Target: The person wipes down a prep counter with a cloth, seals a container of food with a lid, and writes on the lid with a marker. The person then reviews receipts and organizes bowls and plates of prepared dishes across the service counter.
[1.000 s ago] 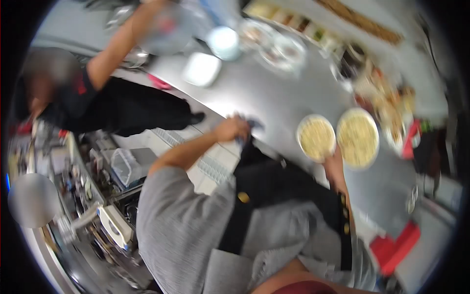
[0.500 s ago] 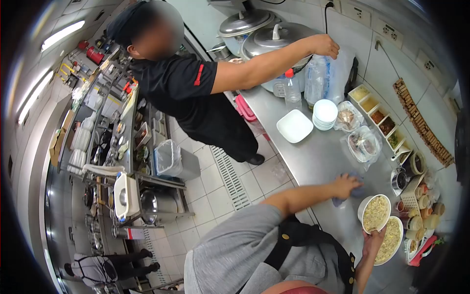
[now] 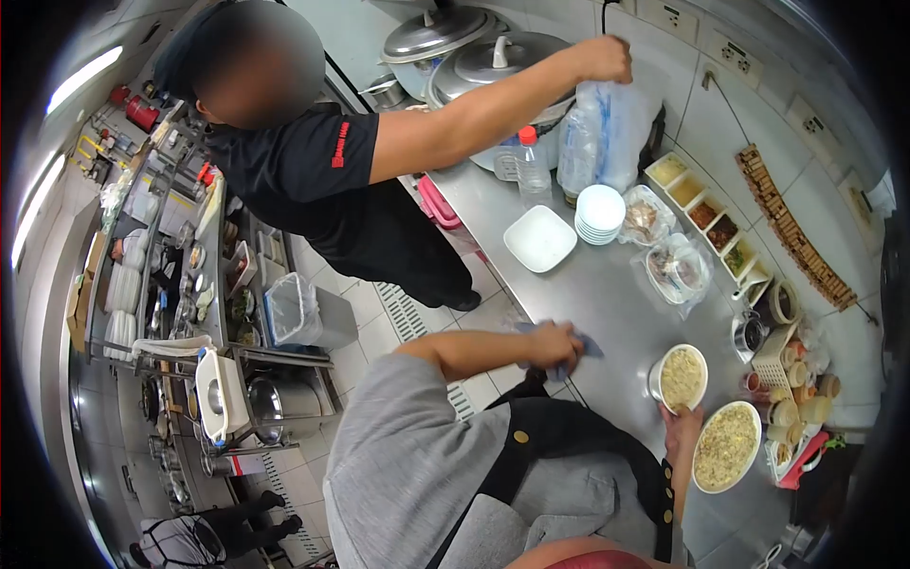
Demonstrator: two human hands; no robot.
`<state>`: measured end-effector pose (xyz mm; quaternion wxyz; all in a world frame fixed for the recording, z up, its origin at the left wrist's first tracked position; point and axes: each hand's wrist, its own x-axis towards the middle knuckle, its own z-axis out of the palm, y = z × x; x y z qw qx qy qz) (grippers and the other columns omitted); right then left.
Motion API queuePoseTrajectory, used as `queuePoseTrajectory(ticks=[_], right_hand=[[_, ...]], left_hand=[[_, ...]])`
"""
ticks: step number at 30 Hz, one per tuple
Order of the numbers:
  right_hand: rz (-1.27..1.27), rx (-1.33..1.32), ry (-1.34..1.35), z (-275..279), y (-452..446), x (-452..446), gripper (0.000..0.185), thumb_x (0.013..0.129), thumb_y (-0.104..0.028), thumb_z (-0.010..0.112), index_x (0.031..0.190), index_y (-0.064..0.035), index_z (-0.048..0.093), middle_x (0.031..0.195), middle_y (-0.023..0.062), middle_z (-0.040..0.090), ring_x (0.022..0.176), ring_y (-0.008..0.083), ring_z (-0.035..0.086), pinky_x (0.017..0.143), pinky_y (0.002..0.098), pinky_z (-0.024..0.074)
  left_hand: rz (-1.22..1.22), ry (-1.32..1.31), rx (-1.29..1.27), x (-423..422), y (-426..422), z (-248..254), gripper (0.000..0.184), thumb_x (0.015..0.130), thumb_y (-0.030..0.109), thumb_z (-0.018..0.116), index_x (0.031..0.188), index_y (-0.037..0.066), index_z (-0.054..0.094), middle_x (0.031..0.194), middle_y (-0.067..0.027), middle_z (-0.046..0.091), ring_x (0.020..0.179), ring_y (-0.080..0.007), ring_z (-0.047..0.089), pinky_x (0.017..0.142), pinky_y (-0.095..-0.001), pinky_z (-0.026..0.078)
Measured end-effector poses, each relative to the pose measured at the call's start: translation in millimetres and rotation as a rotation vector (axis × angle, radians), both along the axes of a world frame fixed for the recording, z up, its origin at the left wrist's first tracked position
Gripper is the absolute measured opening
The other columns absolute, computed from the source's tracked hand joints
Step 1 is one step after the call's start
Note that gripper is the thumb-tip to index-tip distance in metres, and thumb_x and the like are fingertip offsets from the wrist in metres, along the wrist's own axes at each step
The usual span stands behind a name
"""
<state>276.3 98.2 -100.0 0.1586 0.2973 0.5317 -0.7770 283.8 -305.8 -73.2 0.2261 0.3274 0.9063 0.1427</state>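
My left hand (image 3: 557, 347) is over the counter's front edge, its fingers closed on a blue-grey cloth (image 3: 590, 347) that sticks out on both sides. My right hand (image 3: 682, 421) grips the near rim of a white round bowl (image 3: 682, 377), which is tilted and filled with pale yellow, grainy food resembling fried rice. Beside that hand, a larger white bowl (image 3: 727, 448) of the same food rests on the steel counter (image 3: 621, 327). My right fingers are partly hidden behind the bowl.
A co-worker (image 3: 284, 161) stands to the left, an arm stretched over the counter to plastic bags (image 3: 602, 137). Along the back are seasoning tubs (image 3: 703, 213) and sauce jars (image 3: 783, 413). A square plate (image 3: 540, 239), stacked dishes (image 3: 600, 212) and bagged food (image 3: 678, 268) stand nearby.
My left hand has drawn the cloth across the counter to its front edge. My right hand has moved the smaller bowl nearer to me, apart from the larger bowl.
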Motion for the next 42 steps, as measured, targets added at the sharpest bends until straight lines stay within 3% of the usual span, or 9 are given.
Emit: queuePoseTrajectory(ticks=[7, 10, 11, 15, 21, 26, 30, 38, 42], right_hand=[[-0.124, 0.121, 0.011, 10.0, -18.2, 24.1, 0.056, 0.094, -0.015, 0.058, 0.142, -0.0120, 0.028, 0.118, 0.0147, 0.055, 0.087, 0.0254, 0.065, 0.073, 0.0394, 0.0561], [0.122, 0.248, -0.091, 6.6, 3.8, 52.1, 0.044, 0.098, -0.036, 0.055, 0.134, -0.0117, 0.044, 0.100, 0.0092, 0.062, 0.080, 0.0213, 0.064, 0.073, 0.0363, 0.0534], [0.229, 0.288, -0.113, 6.2, 11.7, 61.1, 0.043, 0.098, -0.036, 0.055, 0.132, -0.0115, 0.045, 0.100, 0.0090, 0.062, 0.080, 0.0209, 0.064, 0.073, 0.0359, 0.0530], [0.573, 0.357, -0.084, 13.6, 26.5, 81.7, 0.039, 0.098, -0.036, 0.055, 0.127, -0.0104, 0.049, 0.098, 0.0080, 0.064, 0.079, 0.0194, 0.063, 0.072, 0.0342, 0.0517], [0.698, 0.368, -0.008, 25.6, 38.7, 80.6, 0.034, 0.098, -0.036, 0.055, 0.119, -0.0089, 0.054, 0.095, 0.0064, 0.065, 0.079, 0.0171, 0.063, 0.071, 0.0318, 0.0496], [0.615, 0.347, 0.073, 31.5, 39.4, 67.1, 0.032, 0.098, -0.036, 0.055, 0.112, -0.0075, 0.059, 0.093, 0.0052, 0.067, 0.079, 0.0152, 0.063, 0.071, 0.0297, 0.0479], [0.526, 0.353, 0.099, 37.5, 28.0, 58.7, 0.030, 0.098, -0.033, 0.056, 0.112, -0.0077, 0.059, 0.092, 0.0042, 0.067, 0.079, 0.0137, 0.063, 0.069, 0.0280, 0.0465], [0.638, 0.261, -0.023, 13.4, 28.5, 51.7, 0.033, 0.097, -0.035, 0.058, 0.118, -0.0097, 0.054, 0.100, 0.0074, 0.065, 0.082, 0.0191, 0.064, 0.071, 0.0316, 0.0487], [0.138, 0.104, -0.192, -1.0, 31.6, 44.7, 0.037, 0.095, -0.034, 0.061, 0.121, -0.0124, 0.047, 0.104, 0.0064, 0.062, 0.087, 0.0227, 0.063, 0.076, 0.0364, 0.0497]], left_hand=[[0.262, 0.025, 0.311, -45.1, 46.3, 58.7, 0.047, 0.066, 0.014, 0.072, 0.109, 0.032, 0.068, 0.135, 0.0037, 0.050, 0.119, -0.0308, 0.043, 0.084, -0.0555, 0.047], [0.225, 0.116, 0.086, -35.6, 83.4, 64.3, 0.058, 0.068, 0.019, 0.075, 0.122, 0.035, 0.063, 0.147, 0.0000, 0.039, 0.132, -0.0359, 0.034, 0.090, -0.0619, 0.043], [0.201, 0.120, 0.000, -32.8, 92.2, 50.8, 0.068, 0.069, 0.028, 0.078, 0.132, 0.039, 0.056, 0.154, -0.0025, 0.027, 0.139, -0.0387, 0.025, 0.094, -0.0656, 0.037], [0.161, 0.152, 0.080, -12.3, 101.9, -30.2, 0.070, 0.069, 0.035, 0.079, 0.134, 0.040, 0.054, 0.155, -0.0046, 0.026, 0.138, -0.0374, 0.026, 0.095, -0.0646, 0.036], [0.154, 0.285, 0.126, -3.6, 91.6, -29.1, 0.056, 0.074, 0.039, 0.076, 0.128, 0.038, 0.059, 0.150, -0.0051, 0.033, 0.132, -0.0378, 0.032, 0.090, -0.0596, 0.042], [0.319, 0.066, 0.031, -6.1, 101.2, -15.7, 0.055, 0.075, 0.031, 0.076, 0.127, 0.037, 0.059, 0.143, -0.0070, 0.039, 0.126, -0.0378, 0.041, 0.093, -0.0479, 0.051], [0.281, -0.080, -0.056, 3.4, 99.0, 5.4, 0.058, 0.074, 0.030, 0.077, 0.129, 0.037, 0.058, 0.146, -0.0092, 0.036, 0.125, -0.0389, 0.042, 0.096, -0.0493, 0.050], [0.277, 0.255, 0.044, 26.1, 89.1, -26.4, 0.062, 0.078, 0.027, 0.069, 0.136, 0.040, 0.051, 0.154, -0.0098, 0.026, 0.130, -0.0377, 0.039, 0.094, -0.0499, 0.049], [0.277, 0.212, 0.009, 25.7, 89.0, -13.8, 0.062, 0.079, 0.027, 0.068, 0.136, 0.041, 0.051, 0.154, -0.0085, 0.026, 0.131, -0.0371, 0.037, 0.095, -0.0514, 0.047]])
